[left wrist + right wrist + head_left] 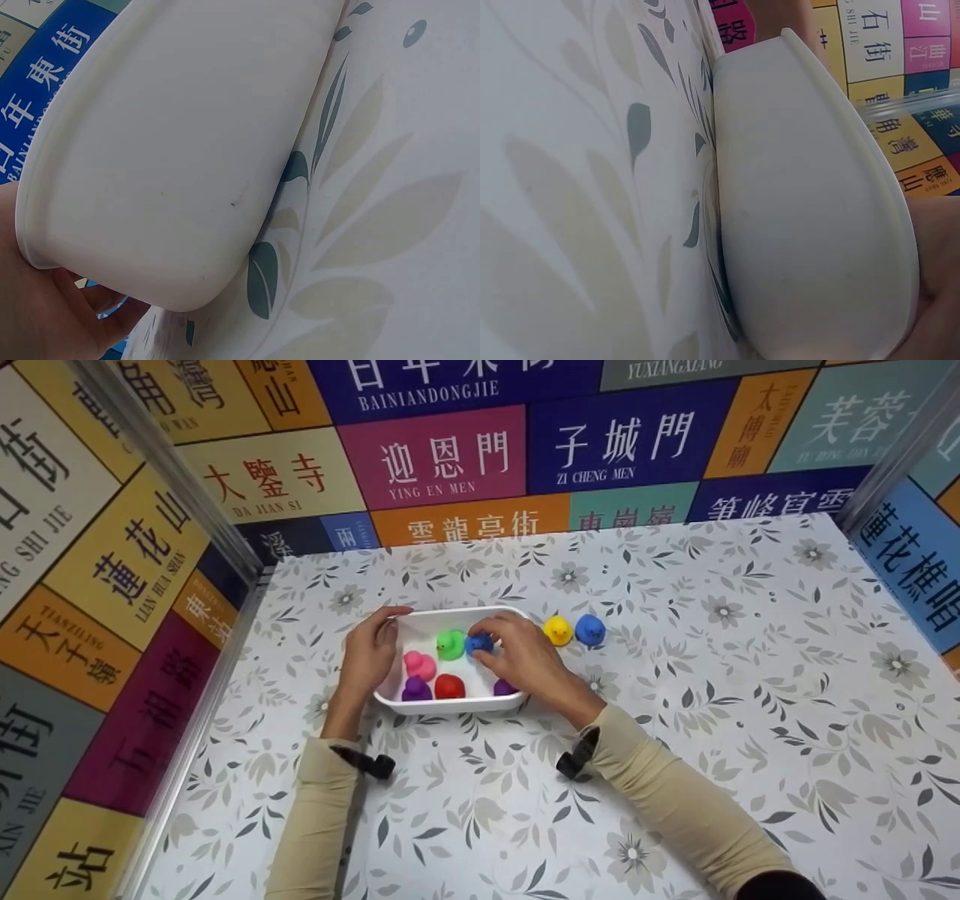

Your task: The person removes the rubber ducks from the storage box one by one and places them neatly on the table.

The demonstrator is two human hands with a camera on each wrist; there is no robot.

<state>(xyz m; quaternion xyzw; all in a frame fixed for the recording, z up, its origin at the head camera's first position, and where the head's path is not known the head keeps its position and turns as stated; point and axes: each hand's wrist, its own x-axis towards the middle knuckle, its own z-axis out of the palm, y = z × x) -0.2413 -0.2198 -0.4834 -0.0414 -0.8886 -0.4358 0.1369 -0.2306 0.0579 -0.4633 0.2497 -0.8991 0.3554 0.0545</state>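
Note:
A white plastic box (457,706) sits on the patterned tabletop with several small rubber ducks inside. My left hand (370,651) holds the box by its left end; in the left wrist view its fingers (124,319) curl about that end below the rim. Reaching over the right end, my right hand (525,656) pinches a blue duck (478,643) between thumb and fingers inside the box. Beside that duck is a green duck (450,645). A pink duck (420,666), a purple duck (417,688) and a red duck (449,687) lie toward the left and near side. Another purple duck (504,687) is partly hidden under my right hand.
Outside the box, just past its right end, a yellow duck (557,630) and a second blue duck (590,630) stand side by side on the floral tabletop (735,720). Panels with coloured signs (442,457) rise along the back, left and right edges.

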